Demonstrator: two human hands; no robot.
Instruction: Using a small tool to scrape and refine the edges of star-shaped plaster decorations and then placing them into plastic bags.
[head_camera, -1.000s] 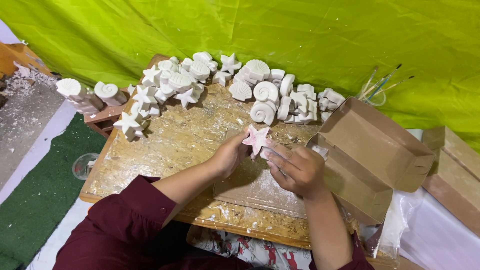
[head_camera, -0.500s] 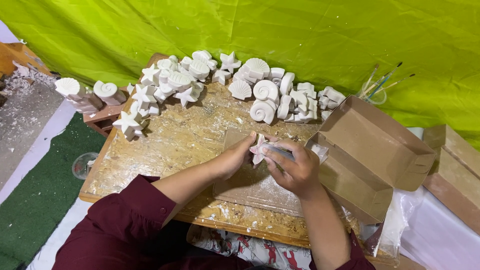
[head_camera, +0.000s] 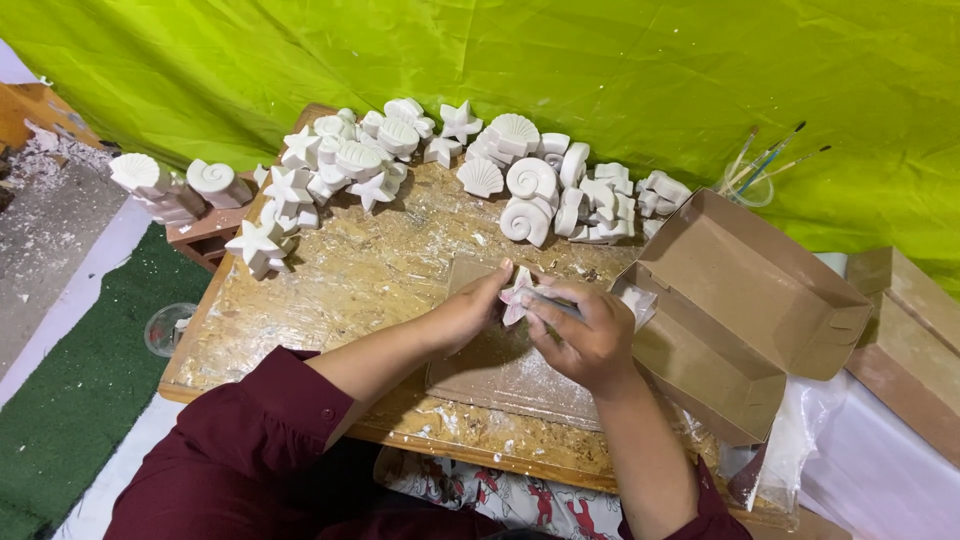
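White plaster star (head_camera: 517, 296), part hidden, pinched btwn left hand (head_camera: 468, 312) & right hand (head_camera: 587, 338), 2 hands closed round it.

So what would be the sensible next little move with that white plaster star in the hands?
Probably keep scraping its edge: the left hand steadies the white plaster star over the brown board, while the right hand presses a thin tool against it.

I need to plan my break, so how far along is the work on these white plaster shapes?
Hard to gauge. A large heap of white shells and stars sits at the board's far edge, finished or not I can't tell. Both hands, left hand and right hand, hold one star piece. The open cardboard box looks unfilled.
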